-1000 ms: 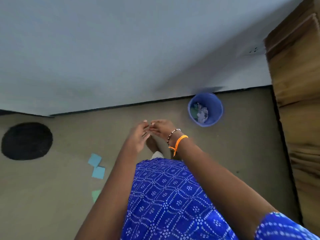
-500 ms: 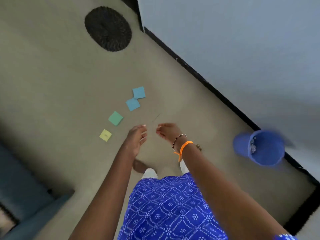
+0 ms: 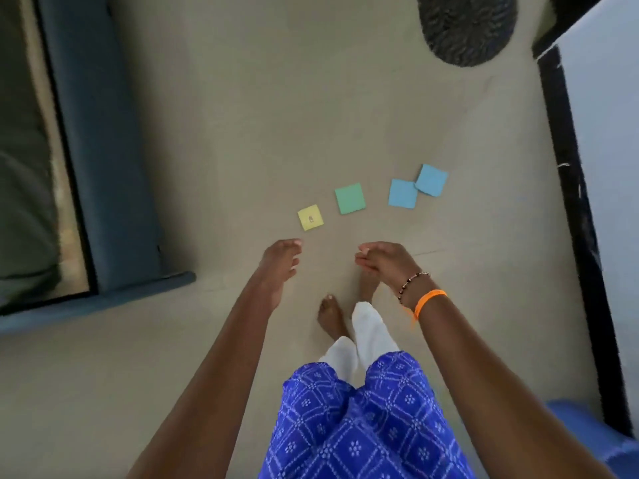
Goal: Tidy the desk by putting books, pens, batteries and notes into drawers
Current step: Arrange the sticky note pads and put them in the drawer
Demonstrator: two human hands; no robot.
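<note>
Several sticky notes lie on the beige floor ahead of my feet: a yellow note (image 3: 310, 217), a green note (image 3: 350, 198), and two blue notes (image 3: 402, 193) (image 3: 431, 179) that overlap at a corner. My left hand (image 3: 280, 262) hangs above the floor just below the yellow note, fingers loosely curled and holding nothing. To its right, my right hand (image 3: 382, 259) is held out with its fingers drawn together and nothing visible in them. It wears a bead bracelet and an orange band.
A dark round mat (image 3: 466, 25) lies at the top right. A blue frame (image 3: 100, 140) with a dark opening runs down the left. A pale wall with a black skirting (image 3: 570, 202) stands on the right. A blue bin's rim (image 3: 594, 433) shows at the bottom right.
The view has swung left from the wall and the bin to the notes on the floor. My hands, touching a second ago, have come apart.
</note>
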